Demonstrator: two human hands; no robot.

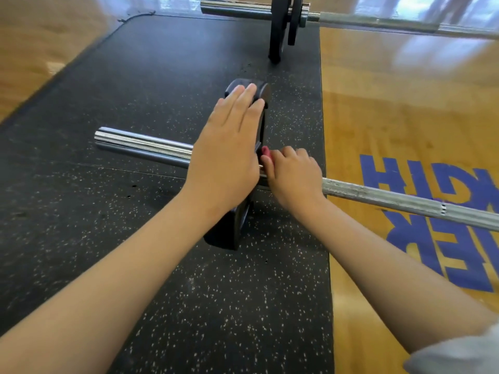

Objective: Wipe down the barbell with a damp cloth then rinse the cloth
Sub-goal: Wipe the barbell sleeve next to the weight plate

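1. Red cloth (266, 152) peeks from my right hand (294, 174), whose fingers curl round it against the barbell (405, 203) at mid-frame, just beside the plate (229, 228), likely to scrub there.
2. My left hand (229, 141) lies flat, fingers straight, on the plate, probably to stop the bar rolling on the rubber mat (162, 63).

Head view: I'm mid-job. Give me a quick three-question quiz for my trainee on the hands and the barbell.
1. True or false: the left hand lies flat, fingers straight, on the plate.
2. The cloth is: A under the left hand; B gripped in the right hand at the bar, next to the plate; C hanging loose on the plate.
3. Fill in: the plate stands on a black speckled ____.

Key: 1 true; 2 B; 3 mat.
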